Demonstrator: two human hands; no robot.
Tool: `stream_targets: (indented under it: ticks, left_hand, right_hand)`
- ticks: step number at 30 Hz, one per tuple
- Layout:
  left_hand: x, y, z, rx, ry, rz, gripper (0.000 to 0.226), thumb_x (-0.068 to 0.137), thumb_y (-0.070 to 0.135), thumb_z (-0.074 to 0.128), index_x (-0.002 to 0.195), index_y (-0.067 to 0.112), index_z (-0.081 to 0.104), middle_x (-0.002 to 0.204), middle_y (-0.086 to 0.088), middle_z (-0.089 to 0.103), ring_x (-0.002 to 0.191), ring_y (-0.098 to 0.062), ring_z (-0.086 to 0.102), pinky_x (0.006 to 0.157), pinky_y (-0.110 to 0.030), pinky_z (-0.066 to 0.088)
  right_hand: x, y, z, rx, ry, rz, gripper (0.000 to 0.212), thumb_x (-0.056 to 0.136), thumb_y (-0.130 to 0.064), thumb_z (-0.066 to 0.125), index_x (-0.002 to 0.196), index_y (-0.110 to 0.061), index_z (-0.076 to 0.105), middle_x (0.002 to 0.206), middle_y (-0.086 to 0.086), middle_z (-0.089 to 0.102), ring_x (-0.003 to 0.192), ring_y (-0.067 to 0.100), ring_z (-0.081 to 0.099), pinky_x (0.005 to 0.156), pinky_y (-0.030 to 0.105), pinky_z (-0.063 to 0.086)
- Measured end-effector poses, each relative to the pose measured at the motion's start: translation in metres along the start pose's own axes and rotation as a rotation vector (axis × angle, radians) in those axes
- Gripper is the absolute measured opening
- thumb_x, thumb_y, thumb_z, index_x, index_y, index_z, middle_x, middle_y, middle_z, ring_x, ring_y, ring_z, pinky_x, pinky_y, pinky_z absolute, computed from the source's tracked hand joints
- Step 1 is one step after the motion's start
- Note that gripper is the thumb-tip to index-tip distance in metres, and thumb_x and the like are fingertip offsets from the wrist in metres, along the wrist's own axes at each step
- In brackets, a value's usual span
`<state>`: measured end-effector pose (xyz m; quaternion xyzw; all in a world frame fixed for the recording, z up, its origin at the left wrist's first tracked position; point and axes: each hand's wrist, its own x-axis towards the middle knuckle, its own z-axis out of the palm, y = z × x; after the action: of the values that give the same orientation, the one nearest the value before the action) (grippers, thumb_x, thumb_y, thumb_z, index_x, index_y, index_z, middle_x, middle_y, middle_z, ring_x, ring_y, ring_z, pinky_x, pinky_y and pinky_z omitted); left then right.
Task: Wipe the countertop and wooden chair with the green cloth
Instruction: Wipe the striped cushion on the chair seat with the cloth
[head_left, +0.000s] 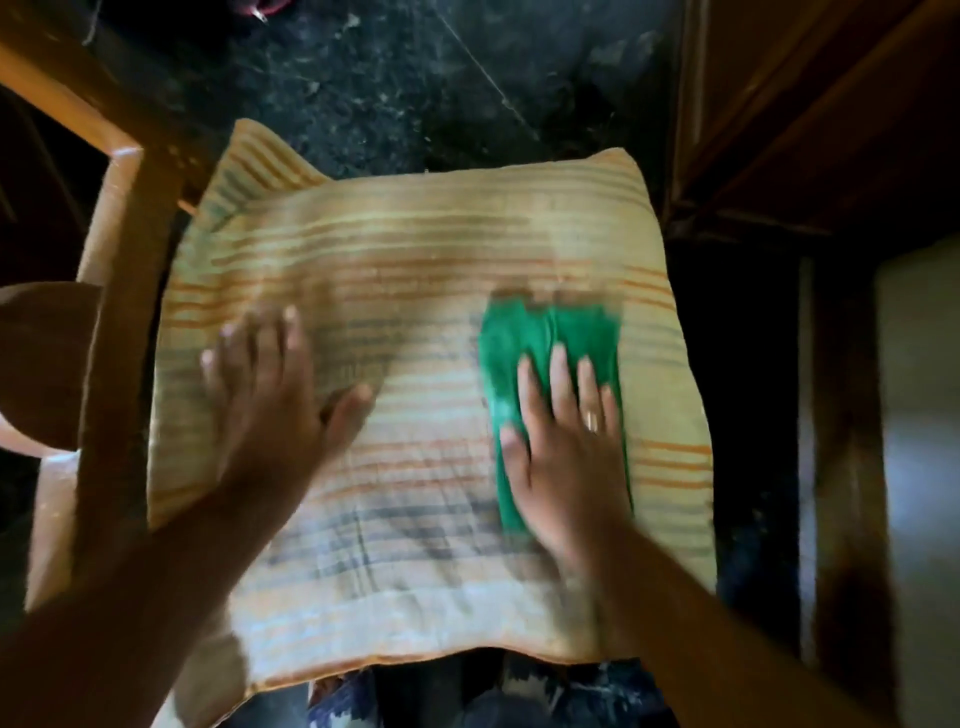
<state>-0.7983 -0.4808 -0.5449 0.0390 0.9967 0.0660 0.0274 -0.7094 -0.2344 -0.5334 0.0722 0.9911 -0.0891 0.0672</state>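
I see the green cloth (540, 353) lying folded into a long, narrow pad on the right side of a striped cushion (415, 260), its far end rumpled and blurred. My right hand (566, 452) lies flat on the cloth's near half, fingers spread, not gripping it. My left hand (270, 395) rests released and open-palmed on the cushion's left side, well apart from the cloth. The wooden chair (124, 249) frame shows along the cushion's left edge, above a dark speckled floor (415, 78).
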Motion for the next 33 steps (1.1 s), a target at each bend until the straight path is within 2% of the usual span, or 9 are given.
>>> stream_targets:
  ticks: [3,5,9,14,17,20,22,27,33]
  left_hand:
    - [0.07,0.021,-0.002,0.019,0.022,0.23,0.085,0.089,0.072,0.031,0.155,0.02,0.016,0.162,-0.024,0.021,0.147,-0.047,0.02,0.118,-0.062,0.014]
    - [0.113,0.023,0.0,0.046,0.013,0.23,0.082,0.092,0.074,0.024,0.155,0.024,0.016,0.163,-0.023,0.019,0.149,-0.046,0.017,0.12,-0.062,0.012]
    - [0.134,0.013,0.022,0.08,-0.009,0.169,0.079,0.091,0.076,0.013,0.156,0.031,0.013,0.166,-0.018,0.014,0.152,-0.042,0.012,0.123,-0.058,0.01]
    - [0.136,0.016,0.023,0.077,-0.002,0.169,0.073,0.095,0.07,0.012,0.156,0.03,0.015,0.165,-0.019,0.015,0.152,-0.041,0.014,0.122,-0.058,0.011]
    - [0.134,0.015,0.025,0.067,-0.009,0.179,0.069,0.096,0.062,0.017,0.156,0.029,0.017,0.165,-0.02,0.015,0.151,-0.042,0.015,0.122,-0.059,0.01]
    - [0.134,0.014,0.024,0.066,-0.011,0.186,0.068,0.097,0.061,0.017,0.157,0.029,0.016,0.165,-0.02,0.015,0.151,-0.042,0.014,0.122,-0.058,0.008]
    - [0.134,0.015,0.022,0.069,-0.015,0.185,0.068,0.097,0.062,0.015,0.156,0.029,0.015,0.165,-0.019,0.014,0.152,-0.041,0.013,0.122,-0.057,0.008]
    - [0.134,0.015,0.021,0.071,-0.006,0.18,0.07,0.096,0.064,0.015,0.156,0.028,0.016,0.164,-0.021,0.016,0.151,-0.042,0.015,0.122,-0.058,0.009]
    - [0.135,0.017,0.023,0.077,-0.015,0.167,0.071,0.096,0.065,0.016,0.156,0.028,0.017,0.164,-0.02,0.016,0.151,-0.041,0.015,0.122,-0.058,0.01]
  right_hand:
    - [-0.097,0.008,0.003,-0.017,-0.099,-0.056,0.069,0.092,-0.048,0.04,0.155,-0.023,0.028,0.166,0.01,0.018,0.149,0.037,0.023,0.118,0.05,0.014]
    - [-0.095,0.019,-0.004,-0.032,-0.182,-0.111,0.071,0.088,-0.048,0.044,0.153,-0.023,0.033,0.164,0.009,0.021,0.146,0.037,0.029,0.117,0.049,0.017]
    - [0.031,0.034,-0.027,-0.095,-0.096,-0.001,0.076,0.08,-0.04,0.033,0.153,-0.019,0.035,0.162,0.018,0.026,0.142,0.046,0.031,0.115,0.057,0.022]
    - [0.169,0.005,-0.03,-0.074,-0.058,0.101,0.073,0.088,-0.043,0.029,0.158,-0.029,0.012,0.167,0.015,0.005,0.15,0.043,0.008,0.12,0.058,0.008]
    - [0.079,-0.056,0.004,-0.069,-0.027,-0.19,0.072,0.09,-0.047,0.04,0.156,-0.026,0.023,0.165,0.021,0.012,0.149,0.046,0.01,0.119,0.06,0.009]
    - [-0.064,-0.108,0.034,0.079,-0.166,-0.512,0.075,0.08,-0.04,0.053,0.152,-0.033,0.034,0.166,0.009,0.019,0.153,0.035,0.009,0.121,0.052,0.013]
    - [-0.11,-0.109,0.037,0.122,-0.17,-0.568,0.065,0.085,-0.031,0.054,0.148,-0.035,0.042,0.161,0.0,0.032,0.151,0.026,0.022,0.119,0.045,0.025]
    - [-0.115,-0.016,0.013,-0.021,-0.191,-0.251,0.085,0.061,-0.035,0.058,0.145,-0.026,0.047,0.161,0.008,0.027,0.143,0.033,0.034,0.116,0.05,0.02]
    - [0.009,0.016,-0.008,-0.098,-0.073,-0.045,0.078,0.081,-0.041,0.04,0.155,-0.019,0.028,0.162,0.021,0.022,0.146,0.046,0.021,0.118,0.057,0.012]
